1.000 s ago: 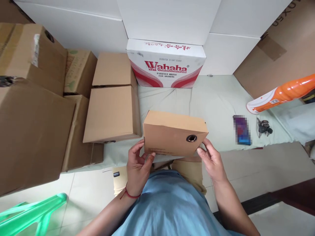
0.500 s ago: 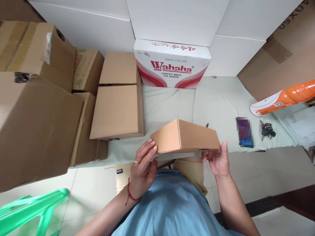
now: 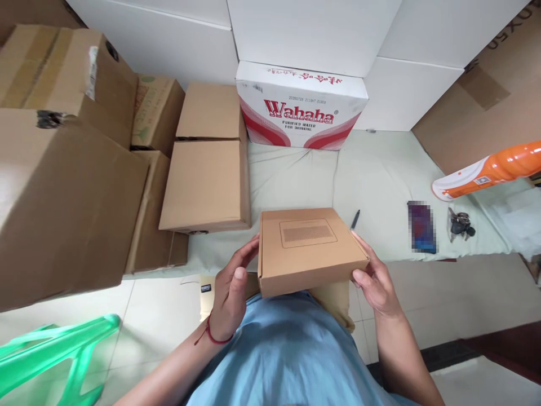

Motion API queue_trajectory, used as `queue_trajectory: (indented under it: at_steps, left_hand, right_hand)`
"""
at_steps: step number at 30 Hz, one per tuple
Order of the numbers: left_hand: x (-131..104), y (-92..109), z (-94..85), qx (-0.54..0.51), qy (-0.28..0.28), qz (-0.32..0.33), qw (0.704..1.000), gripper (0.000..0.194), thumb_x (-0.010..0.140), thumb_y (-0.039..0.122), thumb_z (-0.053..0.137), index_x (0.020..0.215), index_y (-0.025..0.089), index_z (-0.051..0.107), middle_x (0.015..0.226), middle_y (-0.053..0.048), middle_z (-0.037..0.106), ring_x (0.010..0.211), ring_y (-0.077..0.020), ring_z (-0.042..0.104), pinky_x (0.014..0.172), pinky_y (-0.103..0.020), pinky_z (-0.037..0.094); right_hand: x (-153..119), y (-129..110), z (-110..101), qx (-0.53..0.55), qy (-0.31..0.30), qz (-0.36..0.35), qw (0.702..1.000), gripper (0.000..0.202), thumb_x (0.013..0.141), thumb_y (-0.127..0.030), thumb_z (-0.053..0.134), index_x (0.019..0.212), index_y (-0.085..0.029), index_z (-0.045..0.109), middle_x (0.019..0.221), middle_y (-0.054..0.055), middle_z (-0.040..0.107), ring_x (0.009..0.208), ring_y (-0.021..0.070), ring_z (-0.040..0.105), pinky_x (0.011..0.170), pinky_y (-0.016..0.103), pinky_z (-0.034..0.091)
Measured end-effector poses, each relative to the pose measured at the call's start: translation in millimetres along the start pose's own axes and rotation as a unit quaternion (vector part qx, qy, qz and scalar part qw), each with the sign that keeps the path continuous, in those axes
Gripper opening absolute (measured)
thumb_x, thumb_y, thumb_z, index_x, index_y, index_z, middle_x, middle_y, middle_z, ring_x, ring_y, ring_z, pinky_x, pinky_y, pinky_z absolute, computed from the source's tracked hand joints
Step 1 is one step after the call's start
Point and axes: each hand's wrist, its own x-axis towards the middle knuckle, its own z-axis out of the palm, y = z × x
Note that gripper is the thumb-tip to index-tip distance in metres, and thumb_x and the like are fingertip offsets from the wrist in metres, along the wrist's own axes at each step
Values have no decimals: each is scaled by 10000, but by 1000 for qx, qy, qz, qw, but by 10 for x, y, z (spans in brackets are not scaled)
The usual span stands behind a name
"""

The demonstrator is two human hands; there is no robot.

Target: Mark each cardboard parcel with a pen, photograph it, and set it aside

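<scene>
A flat brown cardboard box (image 3: 310, 248) with a printed outlined rectangle on its top is in front of me, over the front edge of the cloth-covered table. My right hand (image 3: 376, 276) grips its right front corner, thumb on the near side and fingers along the right side. On the left, my left hand (image 3: 234, 282) has its fingers stretched along the box's side and its thumb raised off the box. Whether those fingertips press on the box is hard to tell. Behind the right side of the box lies a dark pen (image 3: 355, 219).
Brown cartons (image 3: 205, 183) are stacked on the left. At the back stands a white and red Wahaha carton (image 3: 302, 107). A blurred-out phone-like item (image 3: 421, 227), keys (image 3: 460, 223) and an orange bottle (image 3: 486, 169) are on the right. A green plastic stool (image 3: 63, 355) stands on the floor.
The box has been turned so its printed top now shows, and its front edge is nearer to me. My left hand has loosened from the box's corner, and its thumb has lifted.
</scene>
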Motion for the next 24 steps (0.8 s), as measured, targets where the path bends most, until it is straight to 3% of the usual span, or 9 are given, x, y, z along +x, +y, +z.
queue_trajectory:
  at_steps: [2,5,8,12,16,18,21,24]
  left_hand:
    - [-12,-4,26,8,-1,-28,1000,639,1009,698,624,1455,250,720,1509,-131,710,1422,-390,656,1159,-501,580]
    - [-9,9,62,35,0,-54,998,610,964,620,753,1432,231,709,1494,-136,719,1380,-367,689,1107,-462,611]
    - [16,35,97,19,-16,-76,997,613,931,560,818,1432,231,689,1513,-141,707,1386,-347,690,1150,-469,587]
    - [80,15,143,-49,-35,-116,991,610,872,521,883,1379,229,708,1489,-151,720,1402,-337,678,1194,-478,547]
    - [127,-65,163,-117,-39,-181,976,599,790,459,948,1301,238,728,1444,-143,744,1423,-323,656,1173,-442,541]
    - [126,-112,161,-142,-51,-216,965,584,763,407,962,1276,244,735,1411,-137,756,1382,-308,679,1091,-398,579]
    - [105,-180,155,-169,-61,-264,948,556,726,325,966,1233,247,753,1321,-123,779,1253,-262,731,938,-313,605]
    - [96,-222,149,-187,-51,-283,939,551,694,259,955,1209,241,759,1258,-106,780,1175,-236,742,885,-286,601]
  right_hand:
    - [21,-17,8,-1,-22,1,1000,828,820,-546,881,1576,-327,622,1391,92,764,1056,328,764,821,454,668]
    - [54,-27,-9,-8,-21,1,1000,816,785,-501,920,1538,-336,655,1467,79,734,1281,389,715,971,527,660]
    - [63,-22,-26,-5,-2,-12,1000,777,756,-491,946,1478,-350,697,1528,68,701,1436,410,630,1068,560,629]
    - [27,-43,-1,10,-1,-68,998,650,817,-520,901,1425,-363,732,1705,54,541,1591,405,484,1160,583,576]
    - [-58,-129,46,20,-21,-107,994,537,931,-612,762,1418,-386,747,1759,39,462,1589,425,486,1153,633,565]
    - [-112,-193,81,5,-27,-149,988,436,1006,-596,671,1378,-396,778,1729,32,507,1574,415,507,1193,649,527]
    - [-193,-284,179,-52,-40,-202,977,335,1022,-487,698,1328,-403,805,1628,40,622,1570,389,514,1253,634,474]
    - [-249,-325,316,-62,-61,-184,979,498,983,-440,766,1476,-415,700,1653,57,592,1496,382,584,1146,585,578]
